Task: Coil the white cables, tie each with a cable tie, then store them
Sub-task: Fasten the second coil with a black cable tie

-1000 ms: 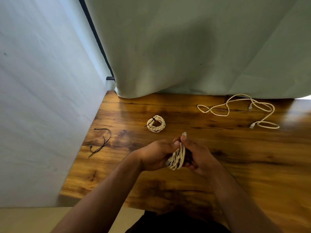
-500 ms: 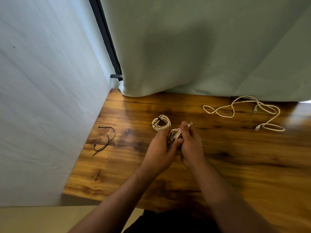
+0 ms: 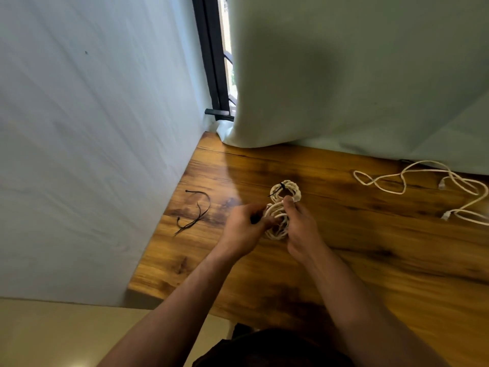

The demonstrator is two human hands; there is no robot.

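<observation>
Progress: one cable of three done. Tied coil (image 3: pixel 287 191) lies on table (image 3: pixel 370 260). Second coil (image 3: pixel 276 225), apparently untied, sits just beside it, with left hand (image 3: pixel 242 230) and right hand (image 3: pixel 301 230) both curled round it. Loose cable (image 3: pixel 423 185) lies uncoiled, far right. Spare ties (image 3: pixel 197 210) lie left. Storing not begun.

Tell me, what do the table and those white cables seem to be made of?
The table looks like glossy varnished wood or laminate: grain, dark knots, a light sheen. The loose cable seems smooth plastic-sheathed; the held coil looks twisted or braided, fibre or plastic unclear.
</observation>
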